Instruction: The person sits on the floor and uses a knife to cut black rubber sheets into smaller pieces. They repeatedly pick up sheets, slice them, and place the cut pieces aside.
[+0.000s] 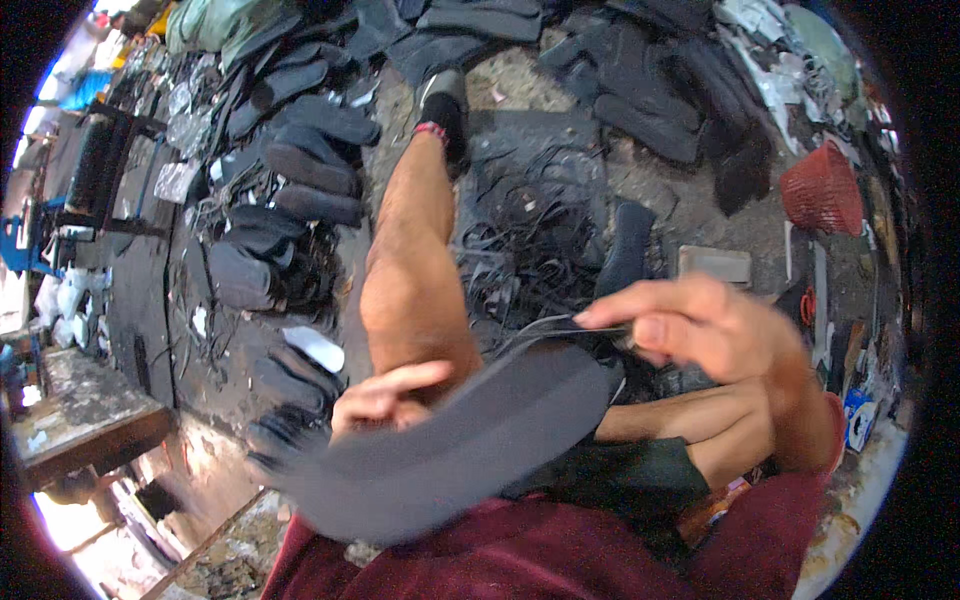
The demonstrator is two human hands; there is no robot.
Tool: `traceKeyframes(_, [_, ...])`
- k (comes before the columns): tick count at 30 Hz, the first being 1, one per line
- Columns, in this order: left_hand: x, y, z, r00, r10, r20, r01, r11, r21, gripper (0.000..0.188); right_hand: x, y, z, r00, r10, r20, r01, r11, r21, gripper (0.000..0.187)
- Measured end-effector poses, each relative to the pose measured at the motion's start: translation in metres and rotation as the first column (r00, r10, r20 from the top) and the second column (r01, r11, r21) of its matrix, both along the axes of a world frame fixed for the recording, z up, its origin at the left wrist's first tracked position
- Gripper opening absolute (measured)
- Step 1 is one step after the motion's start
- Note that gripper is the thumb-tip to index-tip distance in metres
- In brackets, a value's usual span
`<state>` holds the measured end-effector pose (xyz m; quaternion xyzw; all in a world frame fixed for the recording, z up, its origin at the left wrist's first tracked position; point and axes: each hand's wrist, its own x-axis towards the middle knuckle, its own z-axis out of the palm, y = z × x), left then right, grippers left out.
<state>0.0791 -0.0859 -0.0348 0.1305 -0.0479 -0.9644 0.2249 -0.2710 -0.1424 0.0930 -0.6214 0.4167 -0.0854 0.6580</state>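
Note:
A dark grey, sole-shaped piece (450, 450), smooth and blurred by motion, lies slantwise over my lap. My left hand (385, 400) grips it along its far edge, the fingers partly hidden behind it. Near the sole piece's right end, my right hand (700, 325) is closed, thumb and forefinger nearly together. Between them sits something thin that I cannot make out. A narrow dark strip (545, 328) curves along the sole's far edge toward the right forefinger.
Dark scrap strips (520, 240) heap on the floor ahead. Stacked dark sole pieces (310, 170) lie on the left, larger dark sheets (640, 90) far right. A red basket (822, 188), a flat pale block (714, 265) and red-handled scissors (808, 305) are at right; a wooden bench (95, 425) is at left.

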Motion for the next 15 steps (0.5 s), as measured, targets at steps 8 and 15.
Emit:
traceKeyframes(8, [-0.151, -0.009, 0.082, 0.488, 0.768, 0.415, -0.652, 0.637, -0.412, 0.043, 0.050, 0.129, -0.069, 0.603, -0.760, 0.241, 0.754, 0.445, -0.484, 0.048])
traceKeyframes(15, [-0.150, 0.008, 0.055, 0.557, 0.635, 0.535, -0.542, 0.766, -0.345, 0.051, 0.019, 0.244, -0.138, 0.616, -0.783, 0.086, 0.608, 0.403, -0.684, 0.035])
